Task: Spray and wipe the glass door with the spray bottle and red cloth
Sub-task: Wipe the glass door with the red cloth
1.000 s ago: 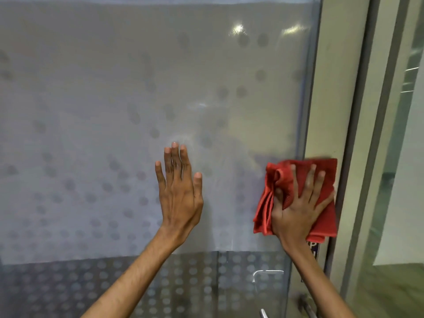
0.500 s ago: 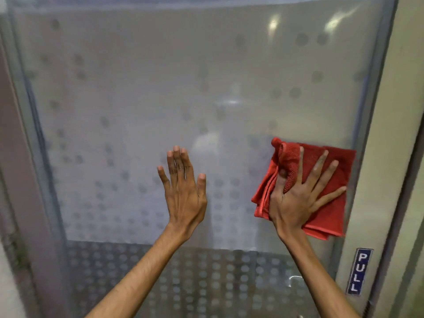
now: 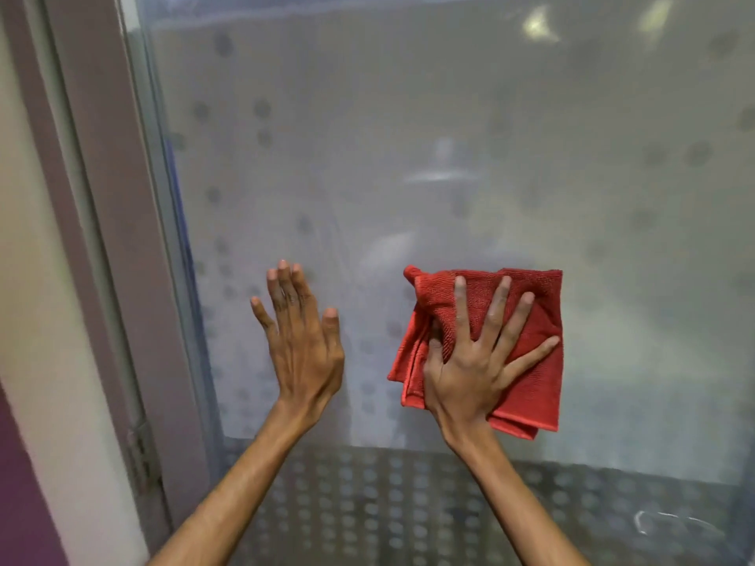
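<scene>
- The left hand (image 3: 300,341) is raised with its back toward the camera, palm facing away, empty.
- Its fingers (image 3: 286,294) point upward and lie close together, the thumb set slightly apart on the right side.
- The bare left forearm rises from the lower edge, angled up and to the right.
- The right hand (image 3: 476,361) is also raised, palm pressing flat forward.
- Its fingers (image 3: 496,308) are spread wide in a fan, thumb tucked left.
- The bare right forearm rises from the lower edge, angled up and to the left.
</scene>
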{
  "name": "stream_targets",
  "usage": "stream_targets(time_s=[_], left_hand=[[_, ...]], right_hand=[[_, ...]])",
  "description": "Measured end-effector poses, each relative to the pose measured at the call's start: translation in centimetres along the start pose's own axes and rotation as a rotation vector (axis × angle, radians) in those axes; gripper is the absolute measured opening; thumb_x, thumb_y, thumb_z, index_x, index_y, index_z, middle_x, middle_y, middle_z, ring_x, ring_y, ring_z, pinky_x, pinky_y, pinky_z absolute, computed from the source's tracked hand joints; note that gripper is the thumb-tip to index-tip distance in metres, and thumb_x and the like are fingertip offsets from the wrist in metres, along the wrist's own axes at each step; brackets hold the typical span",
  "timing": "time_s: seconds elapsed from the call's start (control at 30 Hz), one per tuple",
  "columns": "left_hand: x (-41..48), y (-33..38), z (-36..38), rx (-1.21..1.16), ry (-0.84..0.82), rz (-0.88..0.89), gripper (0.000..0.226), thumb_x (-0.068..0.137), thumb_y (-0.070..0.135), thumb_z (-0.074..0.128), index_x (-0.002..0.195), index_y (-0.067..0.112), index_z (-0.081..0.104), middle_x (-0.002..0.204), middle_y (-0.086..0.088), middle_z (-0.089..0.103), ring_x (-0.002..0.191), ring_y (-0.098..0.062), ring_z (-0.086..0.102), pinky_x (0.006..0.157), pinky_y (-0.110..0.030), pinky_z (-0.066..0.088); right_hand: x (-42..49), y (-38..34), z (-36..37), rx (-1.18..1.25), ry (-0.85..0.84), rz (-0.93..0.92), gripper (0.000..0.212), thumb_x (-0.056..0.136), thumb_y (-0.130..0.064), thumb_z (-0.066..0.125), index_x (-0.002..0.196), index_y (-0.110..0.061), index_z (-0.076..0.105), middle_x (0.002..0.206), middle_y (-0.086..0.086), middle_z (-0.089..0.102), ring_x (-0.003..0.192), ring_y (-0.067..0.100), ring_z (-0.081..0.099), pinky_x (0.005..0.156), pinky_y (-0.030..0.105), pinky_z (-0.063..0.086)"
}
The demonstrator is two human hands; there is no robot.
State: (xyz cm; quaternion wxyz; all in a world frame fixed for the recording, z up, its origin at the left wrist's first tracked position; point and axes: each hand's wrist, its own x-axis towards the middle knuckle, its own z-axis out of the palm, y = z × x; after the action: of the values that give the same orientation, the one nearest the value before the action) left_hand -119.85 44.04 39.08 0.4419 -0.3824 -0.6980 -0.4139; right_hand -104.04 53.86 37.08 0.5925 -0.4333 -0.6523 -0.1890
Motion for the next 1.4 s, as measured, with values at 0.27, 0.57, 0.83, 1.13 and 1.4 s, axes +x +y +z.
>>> stream_targets(time_s=[0.27, 0.57, 0.83, 1.13, 1.4], left_hand=[[2.5, -11.0, -1.7, 0.004, 0.027, 0.021, 0.064, 0.105, 0.038, 0.015, 0.156, 0.002, 0.004, 0.166, -0.016, 0.006, 0.154, -0.028, 0.0, 0.123, -0.045, -0.011], [5.3, -17.8, -3.1, -0.033, 0.071, 0.101, 0.062, 0.105, 0.037, 0.018, 0.158, 0.007, 0.004, 0.166, -0.013, 0.008, 0.154, -0.021, -0.001, 0.125, -0.044, -0.007], [8.2, -19.9, -4.1, -0.041, 0.094, 0.129, 0.057, 0.103, 0.03, 0.025, 0.156, 0.011, 0.017, 0.164, -0.001, 0.013, 0.154, -0.018, 0.002, 0.122, -0.057, -0.005], [8.3, -20.7, -4.3, -0.044, 0.104, 0.142, 0.054, 0.105, 0.033, 0.026, 0.155, 0.015, 0.016, 0.163, 0.0, 0.015, 0.153, -0.022, 0.013, 0.123, -0.054, -0.002], [8.2, -20.5, -4.5, -0.047, 0.095, 0.138, 0.058, 0.104, 0.031, 0.028, 0.155, 0.01, 0.011, 0.164, 0.0, 0.008, 0.153, -0.015, -0.001, 0.123, -0.051, -0.007]], right_hand=[[-2.2, -11.0, 1.5, 0.013, -0.019, -0.007, 0.092, 0.074, -0.051, 0.053, 0.158, -0.04, 0.018, 0.168, 0.012, 0.013, 0.154, 0.039, 0.01, 0.112, 0.079, 0.004], [-3.3, -19.0, 2.6, -0.011, -0.03, -0.063, 0.093, 0.073, -0.051, 0.052, 0.159, -0.04, 0.016, 0.168, 0.013, 0.01, 0.155, 0.04, 0.007, 0.111, 0.08, 0.004], [1.2, -22.7, 2.4, -0.064, 0.026, -0.131, 0.085, 0.075, -0.053, 0.047, 0.156, -0.043, 0.024, 0.167, 0.012, 0.017, 0.154, 0.041, 0.013, 0.107, 0.083, 0.008], [19.0, -29.4, -1.5, 0.06, 0.11, -0.198, 0.056, 0.1, -0.056, 0.024, 0.155, -0.045, 0.026, 0.169, 0.003, 0.013, 0.156, 0.038, 0.004, 0.11, 0.08, -0.002], [25.0, -32.9, -3.1, 0.074, 0.116, -0.17, 0.058, 0.098, -0.056, 0.019, 0.155, -0.047, 0.024, 0.169, 0.004, 0.015, 0.156, 0.037, 0.004, 0.113, 0.076, -0.003]])
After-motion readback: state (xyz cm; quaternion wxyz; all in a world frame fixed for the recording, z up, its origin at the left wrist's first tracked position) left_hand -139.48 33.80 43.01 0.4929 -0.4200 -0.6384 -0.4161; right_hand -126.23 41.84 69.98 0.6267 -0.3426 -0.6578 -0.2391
